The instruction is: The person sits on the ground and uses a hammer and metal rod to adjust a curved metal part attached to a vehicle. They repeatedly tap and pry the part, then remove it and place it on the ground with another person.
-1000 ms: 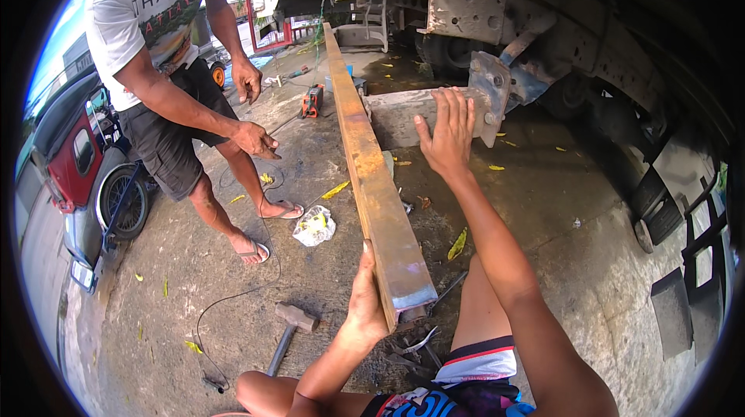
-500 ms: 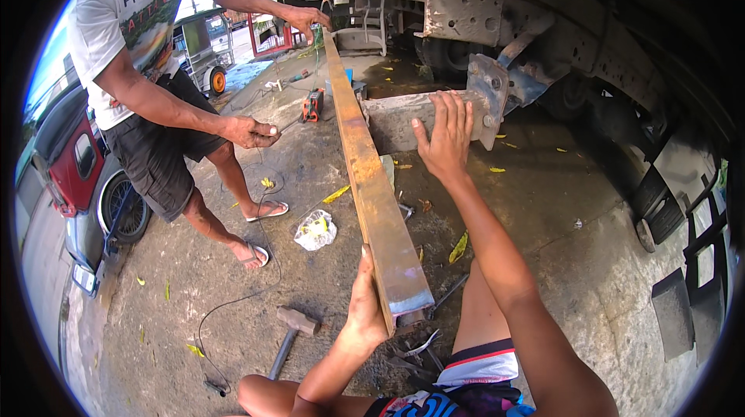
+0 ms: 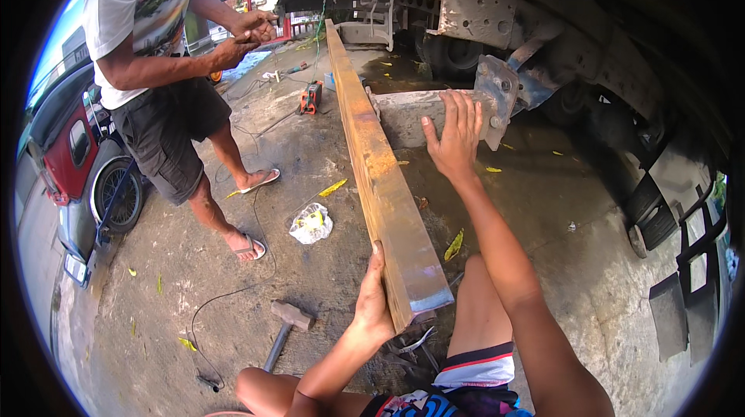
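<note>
A long rusty steel beam stretches away from me, its near end close to my lap. My left hand is closed around the left side of that end, thumb up along the side face. My right hand lies with fingers extended against a grey metal crosspiece, close to a bolted plate under the truck. The crosspiece meets the right side of the beam. Whether they are joined there is hidden. At the left stands another person, whose two hands are together, off the beam.
A sledgehammer lies on the concrete by my left knee, near a black cable. Beyond it are a clear plastic bag and an orange-and-black box. The truck chassis overhangs at the right; a red sidecar vehicle stands left.
The other person's hand has left the beam's far end, and both their hands have come together. The beam's near end has shifted slightly right and up. My hands keep their places on the metal.
</note>
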`<action>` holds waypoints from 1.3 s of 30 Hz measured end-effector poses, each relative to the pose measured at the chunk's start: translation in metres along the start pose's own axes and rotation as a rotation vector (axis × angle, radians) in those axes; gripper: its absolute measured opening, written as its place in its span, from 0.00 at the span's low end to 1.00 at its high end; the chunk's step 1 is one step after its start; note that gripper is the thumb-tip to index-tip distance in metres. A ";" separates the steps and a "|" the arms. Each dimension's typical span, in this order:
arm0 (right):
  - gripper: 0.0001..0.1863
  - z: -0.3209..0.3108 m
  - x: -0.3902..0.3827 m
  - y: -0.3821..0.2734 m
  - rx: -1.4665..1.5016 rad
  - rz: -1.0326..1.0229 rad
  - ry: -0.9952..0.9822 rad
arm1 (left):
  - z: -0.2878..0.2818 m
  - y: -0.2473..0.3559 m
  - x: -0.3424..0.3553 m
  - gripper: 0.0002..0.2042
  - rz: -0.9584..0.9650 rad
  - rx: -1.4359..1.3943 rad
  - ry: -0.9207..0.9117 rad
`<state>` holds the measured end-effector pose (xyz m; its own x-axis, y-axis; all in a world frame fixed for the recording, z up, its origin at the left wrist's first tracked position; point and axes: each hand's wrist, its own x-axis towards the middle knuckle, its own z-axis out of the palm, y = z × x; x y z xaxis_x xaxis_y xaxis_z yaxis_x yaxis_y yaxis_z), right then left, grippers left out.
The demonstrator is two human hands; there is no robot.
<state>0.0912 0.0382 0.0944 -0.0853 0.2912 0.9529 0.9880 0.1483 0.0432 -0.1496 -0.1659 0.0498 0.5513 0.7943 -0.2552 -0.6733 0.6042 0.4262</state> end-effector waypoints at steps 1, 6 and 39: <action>0.32 -0.001 0.001 0.000 -0.009 -0.006 -0.006 | 0.001 0.001 -0.001 0.32 0.009 0.033 0.009; 0.47 -0.010 0.005 -0.007 -0.080 -0.116 -0.062 | -0.008 0.002 0.005 0.38 -0.038 -0.087 -0.276; 0.42 -0.032 0.007 0.001 0.134 -0.075 -0.266 | 0.003 0.039 -0.007 0.37 0.047 -0.201 -0.185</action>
<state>0.0954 0.0100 0.1111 -0.2056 0.5097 0.8354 0.9534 0.2969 0.0535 -0.1780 -0.1484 0.0706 0.5854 0.8078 -0.0687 -0.7742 0.5821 0.2483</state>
